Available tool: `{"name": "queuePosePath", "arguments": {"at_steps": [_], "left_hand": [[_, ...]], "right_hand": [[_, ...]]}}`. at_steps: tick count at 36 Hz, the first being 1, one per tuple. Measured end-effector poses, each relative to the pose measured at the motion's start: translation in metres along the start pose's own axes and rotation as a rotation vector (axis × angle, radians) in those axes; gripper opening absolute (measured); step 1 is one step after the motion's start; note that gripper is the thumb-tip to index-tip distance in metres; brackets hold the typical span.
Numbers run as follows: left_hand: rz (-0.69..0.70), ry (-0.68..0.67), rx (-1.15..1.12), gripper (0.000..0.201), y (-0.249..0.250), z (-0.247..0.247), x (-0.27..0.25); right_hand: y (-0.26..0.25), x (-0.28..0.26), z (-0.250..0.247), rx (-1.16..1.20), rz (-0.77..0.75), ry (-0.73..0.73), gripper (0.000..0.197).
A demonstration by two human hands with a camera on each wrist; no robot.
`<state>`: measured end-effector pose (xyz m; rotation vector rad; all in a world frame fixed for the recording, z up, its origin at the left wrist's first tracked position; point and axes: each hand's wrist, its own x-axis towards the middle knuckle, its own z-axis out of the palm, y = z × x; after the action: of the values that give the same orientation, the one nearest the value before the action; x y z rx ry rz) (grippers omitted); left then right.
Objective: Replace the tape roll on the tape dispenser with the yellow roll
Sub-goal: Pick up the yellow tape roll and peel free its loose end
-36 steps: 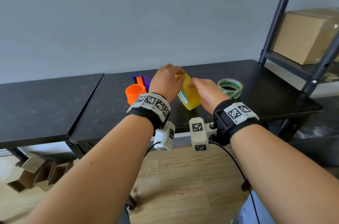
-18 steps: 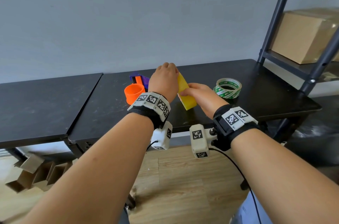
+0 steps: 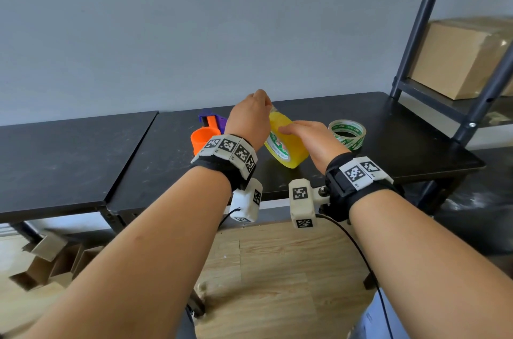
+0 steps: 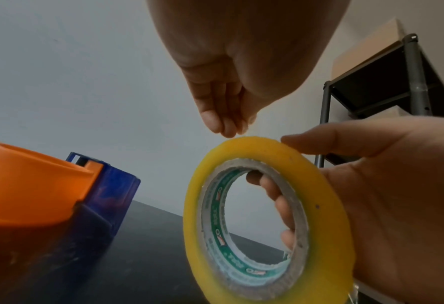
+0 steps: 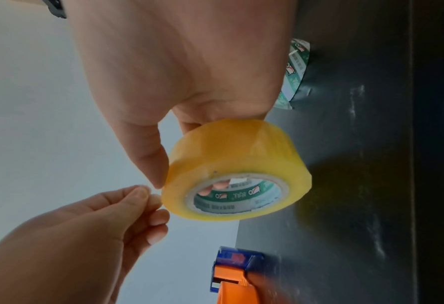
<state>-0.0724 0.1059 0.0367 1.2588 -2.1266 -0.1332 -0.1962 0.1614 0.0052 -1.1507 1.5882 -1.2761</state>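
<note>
The yellow tape roll (image 3: pixel 287 144) stands on edge just above the black table (image 3: pixel 394 130), its green-printed core facing me. My right hand (image 3: pixel 294 128) grips it, thumb (image 4: pixel 319 142) on the rim and fingers (image 4: pixel 280 201) through the core. My left hand (image 5: pixel 150 197) hovers at the roll's top edge, thumb and fingertips pinched together, apparently on the tape's loose end. The orange and blue tape dispenser (image 3: pixel 206 132) sits on the table left of my left hand, with no roll on its orange hub (image 4: pixel 28 181).
A clear tape roll with green print (image 3: pixel 348 133) lies flat on the table to the right of my hands. A dark metal rack (image 3: pixel 422 19) with a cardboard box (image 3: pixel 466 58) stands at the right. A second black table (image 3: pixel 69 150) adjoins on the left.
The yellow roll has turned from nearly edge-on to show its face. My left hand has lifted off the roll's side to its top edge and now pinches there.
</note>
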Motion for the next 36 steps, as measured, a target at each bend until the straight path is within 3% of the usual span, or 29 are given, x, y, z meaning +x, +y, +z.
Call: {"name": "queuePosePath", "arguments": {"at_steps": [8, 14, 21, 25, 29, 36], "left_hand": [[-0.016, 0.019, -0.079, 0.02, 0.003, -0.007, 0.005], [-0.112, -0.025, -0.186, 0.023, -0.004, -0.009, 0.01], [-0.172, -0.055, -0.321, 0.017, -0.006, -0.005, 0.008], [-0.145, -0.027, -0.308, 0.018, -0.009, -0.001, 0.008], [-0.164, -0.054, -0.351, 0.033, -0.009, 0.001, 0.007], [-0.198, -0.03, -0.429, 0.015, -0.007, 0.005, 0.009]], "right_hand": [[-0.001, 0.005, -0.003, 0.048, 0.034, 0.077, 0.031], [0.003, 0.002, -0.002, 0.032, 0.015, 0.067, 0.044], [0.0, -0.002, -0.003, 0.057, 0.04, 0.088, 0.023], [-0.003, -0.003, -0.003, 0.054, 0.052, 0.102, 0.04], [-0.004, -0.002, -0.002, 0.059, 0.076, 0.117, 0.046], [-0.002, -0.003, -0.004, 0.086, 0.113, 0.14, 0.048]]}}
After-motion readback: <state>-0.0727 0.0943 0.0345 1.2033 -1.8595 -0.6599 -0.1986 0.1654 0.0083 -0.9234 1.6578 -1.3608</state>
